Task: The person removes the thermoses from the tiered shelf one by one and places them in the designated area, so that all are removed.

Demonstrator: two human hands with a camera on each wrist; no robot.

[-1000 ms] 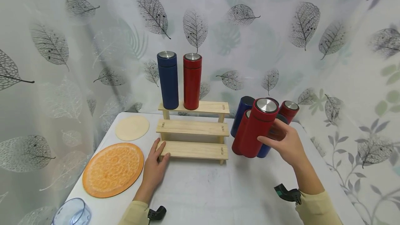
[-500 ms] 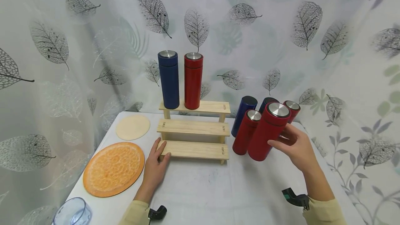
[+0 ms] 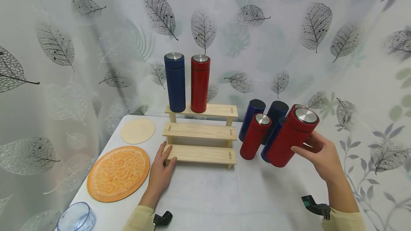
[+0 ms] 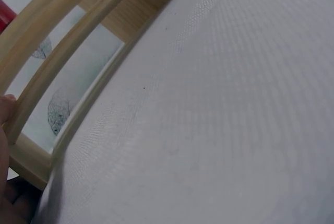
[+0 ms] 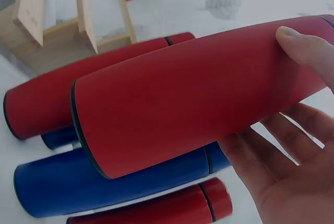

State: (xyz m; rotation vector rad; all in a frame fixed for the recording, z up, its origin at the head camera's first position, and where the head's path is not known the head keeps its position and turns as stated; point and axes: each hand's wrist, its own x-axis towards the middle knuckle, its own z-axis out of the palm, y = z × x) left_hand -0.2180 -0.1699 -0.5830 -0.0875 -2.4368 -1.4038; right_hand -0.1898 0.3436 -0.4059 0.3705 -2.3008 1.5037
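Note:
My right hand (image 3: 322, 156) grips a red thermos flask (image 3: 293, 138) with a steel-topped lid, thumb on the near side and fingers round the far side. The flask leans to the right and overlaps others behind it. In the right wrist view, the thumb and fingers sit near the lid end, away from the dark-edged base. My left hand (image 3: 159, 170) holds the left end of the lowest step of a wooden three-step rack (image 3: 200, 153). A blue flask (image 3: 174, 83) and a red flask (image 3: 200, 85) stand upright on its top step.
Right of the rack stand a red flask (image 3: 255, 136), a blue flask (image 3: 252, 118), a dark blue flask (image 3: 277, 115) and partly hidden others. At left lie an orange round mat (image 3: 118, 174) and a cream disc (image 3: 138, 131). A clear glass (image 3: 77, 218) stands front left.
My right hand has moved the red flask to the right and slightly toward me, tilting it further and uncovering flasks behind. My left hand has stayed on the rack.

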